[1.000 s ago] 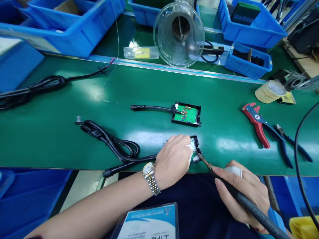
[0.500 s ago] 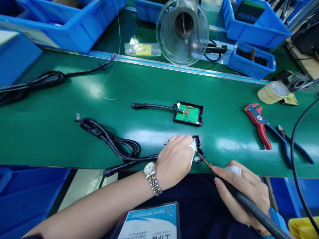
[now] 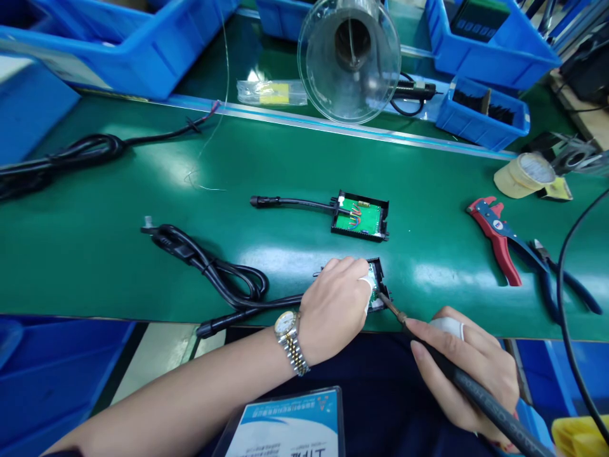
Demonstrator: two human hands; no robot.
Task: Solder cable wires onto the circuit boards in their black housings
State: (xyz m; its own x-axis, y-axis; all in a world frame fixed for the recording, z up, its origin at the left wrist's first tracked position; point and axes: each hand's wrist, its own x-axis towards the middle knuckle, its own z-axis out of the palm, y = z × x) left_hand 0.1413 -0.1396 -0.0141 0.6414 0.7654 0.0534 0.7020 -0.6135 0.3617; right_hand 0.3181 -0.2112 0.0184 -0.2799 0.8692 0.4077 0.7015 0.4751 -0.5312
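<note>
My right hand [image 3: 469, 374] is closed around a soldering iron [image 3: 447, 362], whose tip touches the circuit board [image 3: 373, 298] in a black plastic case [image 3: 379, 273] at the bench's front edge. Over the left part of that case lies my left hand [image 3: 337, 301], its fingers curled down; what they pinch is hidden beneath the hand. A black cable [image 3: 280, 303] runs from under this hand to a tied coil [image 3: 214, 263] on the left. Just behind, a second black case with a green board [image 3: 368, 216] lies with colored wires and a short black cable [image 3: 295, 203].
Red-handled wire strippers [image 3: 497, 238] and cutters [image 3: 571, 279] lie at the right, near the iron's cord [image 3: 561, 298]. A clear funnel [image 3: 328, 76] stands at the back among blue bins [image 3: 480, 124]. Another black cable bundle [image 3: 90, 152] lies at left, by thin solder wire [image 3: 209, 188].
Hardly anything differs. Both hands stay in place, with the iron's tip still at the board; the view has shifted very slightly.
</note>
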